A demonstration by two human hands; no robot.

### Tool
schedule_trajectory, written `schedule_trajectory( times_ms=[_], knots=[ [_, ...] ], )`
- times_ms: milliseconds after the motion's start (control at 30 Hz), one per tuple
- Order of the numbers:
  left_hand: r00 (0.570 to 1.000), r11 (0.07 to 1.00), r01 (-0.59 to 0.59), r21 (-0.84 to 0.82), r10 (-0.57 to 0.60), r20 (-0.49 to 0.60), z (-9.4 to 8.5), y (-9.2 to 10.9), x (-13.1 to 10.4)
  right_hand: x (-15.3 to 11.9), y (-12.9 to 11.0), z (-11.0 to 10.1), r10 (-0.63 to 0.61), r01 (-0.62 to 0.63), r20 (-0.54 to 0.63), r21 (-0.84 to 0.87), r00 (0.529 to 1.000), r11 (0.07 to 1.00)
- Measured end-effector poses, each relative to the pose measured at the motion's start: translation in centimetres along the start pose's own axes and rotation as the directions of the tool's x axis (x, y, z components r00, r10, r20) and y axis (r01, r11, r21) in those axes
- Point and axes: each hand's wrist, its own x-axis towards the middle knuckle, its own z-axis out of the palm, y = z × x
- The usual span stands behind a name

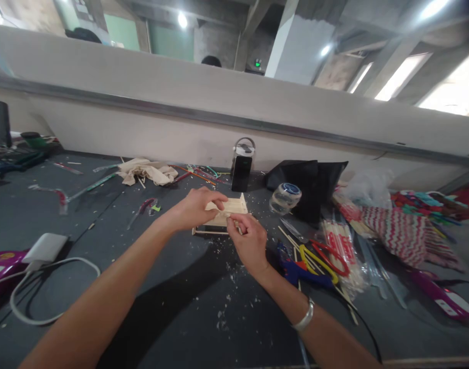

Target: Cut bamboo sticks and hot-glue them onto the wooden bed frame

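A small model of pale wooden sticks (234, 206), with a slatted top and a raised corner post, stands on the dark table in front of me. My left hand (199, 207) hovers over its left side, fingers stretched forward and thumb slightly apart from the index finger. At the model's front right, my right hand (250, 241) is closed in a pinch, its fingertips close to the slats. Whatever lies between those fingertips is too small to make out. Both hands cover parts of the model.
A blue glue gun (305, 274), scissors (326, 259) and bagged sticks (336, 238) lie to the right. Behind them are a clear jar (285, 198) and a black bag (311, 179). A phone (241, 173) leans at the back. Left are cloth (148, 171) and a white charger (47, 248).
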Motion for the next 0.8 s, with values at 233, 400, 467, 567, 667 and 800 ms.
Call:
schedule_trajectory(
  times_ms=[233, 400, 467, 567, 667, 800],
  knots=[
    [0.999, 0.993, 0.004, 0.116, -0.010, 0.053, 0.69, -0.42, -0.02, -0.05, 0.51, 0.59, -0.019, 0.019, -0.012, -0.006, 1.000, 1.000],
    [0.988, 0.962, 0.025, 0.272, -0.064, 0.137, 0.84, -0.36, -0.02, -0.09, 0.66, 0.77, -0.032, 0.032, -0.019, -0.007, 0.999, 0.999],
    [0.987, 0.957, 0.030, 0.290, -0.073, 0.140, 0.94, -0.32, 0.00, -0.09, 0.71, 0.78, -0.027, 0.027, -0.010, -0.015, 1.000, 1.000],
    [0.987, 0.958, 0.033, 0.286, -0.076, 0.140, 1.04, -0.25, 0.01, -0.07, 0.78, 0.81, -0.023, 0.023, 0.005, -0.030, 1.000, 0.999],
    [0.987, 0.960, 0.044, 0.277, -0.085, 0.138, 1.03, -0.19, 0.00, -0.07, 0.81, 0.89, -0.019, 0.019, 0.010, -0.033, 1.000, 0.999],
    [0.986, 0.961, 0.058, 0.269, -0.098, 0.135, 1.02, -0.12, -0.01, -0.10, 0.79, 0.97, -0.017, 0.017, 0.007, -0.043, 1.000, 0.999]
  ],
)
